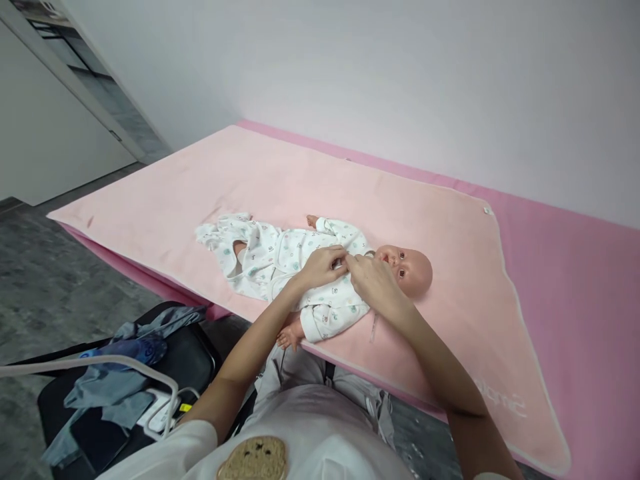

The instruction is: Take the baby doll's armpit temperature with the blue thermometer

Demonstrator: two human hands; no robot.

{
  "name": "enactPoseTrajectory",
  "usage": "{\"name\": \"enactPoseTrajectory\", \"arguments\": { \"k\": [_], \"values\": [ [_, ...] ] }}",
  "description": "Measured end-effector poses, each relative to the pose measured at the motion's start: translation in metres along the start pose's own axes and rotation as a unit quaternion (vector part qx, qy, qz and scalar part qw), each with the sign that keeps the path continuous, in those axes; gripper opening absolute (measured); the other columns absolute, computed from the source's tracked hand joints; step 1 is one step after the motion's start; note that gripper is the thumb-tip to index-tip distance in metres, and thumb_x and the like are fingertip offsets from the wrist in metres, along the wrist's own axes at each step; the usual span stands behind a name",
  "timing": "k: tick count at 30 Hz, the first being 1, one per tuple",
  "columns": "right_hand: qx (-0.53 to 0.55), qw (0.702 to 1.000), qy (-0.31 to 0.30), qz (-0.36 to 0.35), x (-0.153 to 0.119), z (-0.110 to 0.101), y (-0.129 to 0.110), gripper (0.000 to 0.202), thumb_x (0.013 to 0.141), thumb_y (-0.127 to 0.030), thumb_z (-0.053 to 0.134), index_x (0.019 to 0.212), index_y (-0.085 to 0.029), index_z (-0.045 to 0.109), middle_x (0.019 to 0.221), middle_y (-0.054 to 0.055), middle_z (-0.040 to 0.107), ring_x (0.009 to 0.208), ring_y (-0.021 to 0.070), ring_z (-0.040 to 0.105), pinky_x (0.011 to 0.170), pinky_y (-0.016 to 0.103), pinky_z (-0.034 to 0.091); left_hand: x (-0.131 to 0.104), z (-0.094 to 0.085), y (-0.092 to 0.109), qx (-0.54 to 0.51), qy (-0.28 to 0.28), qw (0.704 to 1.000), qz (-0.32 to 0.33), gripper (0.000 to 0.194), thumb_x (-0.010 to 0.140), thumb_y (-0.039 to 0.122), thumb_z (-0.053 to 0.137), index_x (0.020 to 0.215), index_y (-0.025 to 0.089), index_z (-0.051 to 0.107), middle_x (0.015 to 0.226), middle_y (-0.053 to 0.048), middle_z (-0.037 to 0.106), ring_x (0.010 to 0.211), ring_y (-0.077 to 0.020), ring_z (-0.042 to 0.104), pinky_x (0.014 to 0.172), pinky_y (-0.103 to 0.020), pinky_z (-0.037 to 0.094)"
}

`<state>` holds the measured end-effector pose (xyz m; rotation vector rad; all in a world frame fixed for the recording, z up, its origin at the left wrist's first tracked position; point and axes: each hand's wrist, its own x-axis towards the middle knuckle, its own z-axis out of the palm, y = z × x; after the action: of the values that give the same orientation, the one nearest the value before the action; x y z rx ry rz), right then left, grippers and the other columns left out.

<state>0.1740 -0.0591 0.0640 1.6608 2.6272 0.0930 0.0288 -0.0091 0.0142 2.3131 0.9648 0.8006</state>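
A baby doll (415,272) lies on its back with its head to the right, dressed in a white printed top (335,293) and matching printed pants (257,243). At the upper chest of the top, my left hand (325,265) has its thumb and fingers curled together in a pinch. My right hand (371,279) meets it just below the doll's chin, its fingers closed on the front of the same top. The fingertips touch or nearly touch, and the exact bit of cloth between them is hidden. Both doll hands stick out of the sleeves.
A light pink mat (425,213) covers a darker pink table cover (575,280) against a white wall. At the lower left, a black chair (200,353) bears a grey-blue cloth (110,387), a bottle and a white device with a cable. A door (55,113) stands farther left.
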Motion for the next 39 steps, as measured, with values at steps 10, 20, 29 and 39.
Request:
{"name": "enactPoseTrajectory", "arguments": {
  "k": [10,20,29,39],
  "values": [
    [0.190,0.981,0.025,-0.022,0.001,-0.003,0.028,0.017,0.079,-0.008,0.041,0.081,-0.019,0.053,0.065,-0.003,0.058,0.057,0.0103,0.049,0.053,0.023,0.023,-0.003,0.001,0.000,-0.032,0.005,0.999,-0.023,0.020,0.088,0.030,0.040,0.085,0.018,0.056,0.074,0.000,0.054,0.064,-0.0125,0.048,0.064,-0.026,0.037],
    [0.176,0.982,0.071,0.003,0.004,0.003,0.020,0.010,0.089,-0.020,0.043,0.089,-0.018,0.053,0.084,0.003,0.062,0.078,0.0143,0.057,0.063,0.022,0.034,-0.003,-0.004,-0.003,-0.082,-0.009,0.997,-0.013,0.028,0.090,0.037,0.038,0.084,0.017,0.056,0.077,-0.001,0.055,0.067,-0.0137,0.048,0.065,-0.027,0.038],
    [0.178,0.982,0.058,0.002,0.001,0.001,0.018,0.013,0.092,-0.026,0.043,0.095,-0.019,0.053,0.080,0.003,0.065,0.074,0.0145,0.060,0.061,0.022,0.035,-0.004,-0.005,-0.003,-0.115,-0.011,0.993,-0.006,0.026,0.090,0.037,0.041,0.083,0.017,0.055,0.077,0.000,0.055,0.068,-0.0125,0.048,0.065,-0.026,0.038],
    [0.086,0.995,0.056,0.009,-0.004,-0.009,0.012,0.014,0.089,-0.021,0.045,0.099,-0.018,0.055,0.070,0.002,0.064,0.066,0.0160,0.059,0.054,0.024,0.027,-0.004,-0.006,0.002,-0.176,0.014,0.984,-0.016,0.023,0.086,0.037,0.049,0.081,0.016,0.058,0.074,0.000,0.053,0.062,-0.0109,0.044,0.058,-0.024,0.035]
  ]
}}
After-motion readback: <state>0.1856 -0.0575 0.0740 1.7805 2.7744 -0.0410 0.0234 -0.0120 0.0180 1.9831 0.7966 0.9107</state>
